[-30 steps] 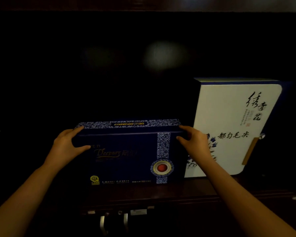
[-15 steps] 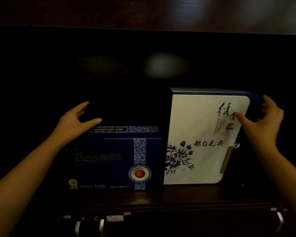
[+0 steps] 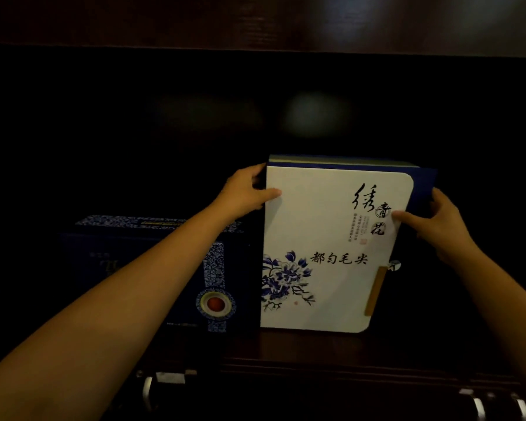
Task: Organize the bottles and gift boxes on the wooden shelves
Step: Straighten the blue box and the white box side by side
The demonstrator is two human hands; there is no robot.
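Note:
A white gift box [image 3: 331, 238] with blue flowers and black calligraphy stands upright on the dark wooden shelf [image 3: 331, 350]. My left hand [image 3: 246, 192] grips its upper left edge, thumb on the front face. My right hand [image 3: 434, 223] holds its upper right edge, thumb on the white front. To its left a lower dark blue gift box [image 3: 201, 268] with a patterned band and a red round emblem stands close beside the white one. My left forearm crosses in front of the blue box and hides much of it.
The shelf recess behind the boxes is dark, with a wooden board [image 3: 255, 22] above. Metal handles [image 3: 148, 393] show on the cabinet front below the shelf edge, with more metal handles [image 3: 498, 405] at the lower right.
My left hand has left the blue box and taken the white box's upper left edge. My right hand stays on the white box's right edge. The view has shifted to the right.

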